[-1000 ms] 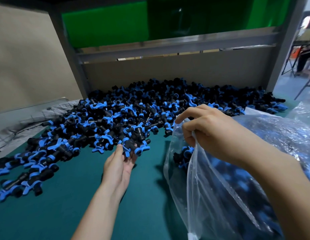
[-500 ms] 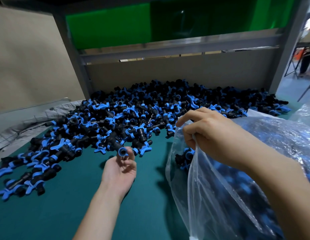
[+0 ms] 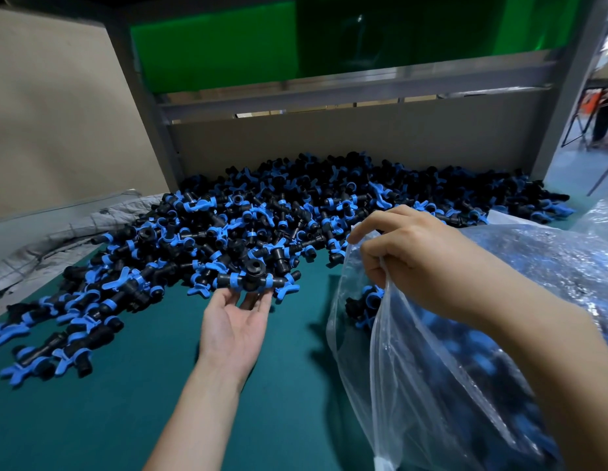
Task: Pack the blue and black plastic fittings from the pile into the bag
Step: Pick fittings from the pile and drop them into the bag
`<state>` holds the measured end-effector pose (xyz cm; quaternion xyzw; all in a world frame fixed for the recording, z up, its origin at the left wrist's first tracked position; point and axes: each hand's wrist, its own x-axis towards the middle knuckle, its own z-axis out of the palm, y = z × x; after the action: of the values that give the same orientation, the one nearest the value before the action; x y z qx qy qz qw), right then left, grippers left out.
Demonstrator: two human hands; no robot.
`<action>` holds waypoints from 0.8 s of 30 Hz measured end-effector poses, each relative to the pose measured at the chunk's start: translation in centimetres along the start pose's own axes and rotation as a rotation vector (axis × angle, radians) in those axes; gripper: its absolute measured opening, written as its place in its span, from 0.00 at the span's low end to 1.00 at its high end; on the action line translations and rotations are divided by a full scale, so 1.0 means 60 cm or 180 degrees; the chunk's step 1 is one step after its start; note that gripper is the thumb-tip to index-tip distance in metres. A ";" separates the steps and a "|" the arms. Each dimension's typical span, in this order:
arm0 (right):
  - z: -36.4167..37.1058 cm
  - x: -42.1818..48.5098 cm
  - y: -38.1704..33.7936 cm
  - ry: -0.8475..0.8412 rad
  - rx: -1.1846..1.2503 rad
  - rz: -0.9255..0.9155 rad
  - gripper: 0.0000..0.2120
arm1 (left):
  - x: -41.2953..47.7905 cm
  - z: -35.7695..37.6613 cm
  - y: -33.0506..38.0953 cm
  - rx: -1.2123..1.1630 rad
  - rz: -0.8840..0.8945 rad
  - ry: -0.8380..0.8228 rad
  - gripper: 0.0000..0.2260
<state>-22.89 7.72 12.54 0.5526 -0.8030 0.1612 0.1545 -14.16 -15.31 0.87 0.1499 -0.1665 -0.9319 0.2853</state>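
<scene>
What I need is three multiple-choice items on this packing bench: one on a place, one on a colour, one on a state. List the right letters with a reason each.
1. Where does the clear plastic bag lie relative to the pile of blue and black plastic fittings?
A. Right of it, nearer the person
B. Left of it
C. Behind it, against the back wall

2. What colour is the flat table surface?
A. Red
B. Teal green
C. White

3. What is the right hand doing?
A. Lying flat on the table
B. Gripping a fitting
C. Pinching the bag's rim, mouth held open

Answers:
1 A: the bag fills the lower right of the view, while the pile lies in the middle and to the left.
2 B: bare teal shows in front of the pile.
3 C: its fingers curl round the raised plastic edge.
</scene>
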 end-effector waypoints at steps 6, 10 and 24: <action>0.003 -0.001 0.005 -0.0006 -0.0069 0.0028 0.19 | 0.001 -0.008 0.005 -0.0338 -0.0080 0.0236 0.13; 0.005 0.001 0.005 -0.0026 -0.0071 0.0012 0.18 | -0.001 -0.013 0.006 -0.0511 -0.0123 -0.0047 0.22; 0.005 0.001 0.002 -0.0017 -0.0034 -0.0011 0.19 | -0.002 0.000 -0.020 0.3499 0.2097 0.0065 0.03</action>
<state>-23.03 7.55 12.31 0.5536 -0.8033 0.1552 0.1557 -14.65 -14.29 0.40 0.2242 -0.6547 -0.5725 0.4398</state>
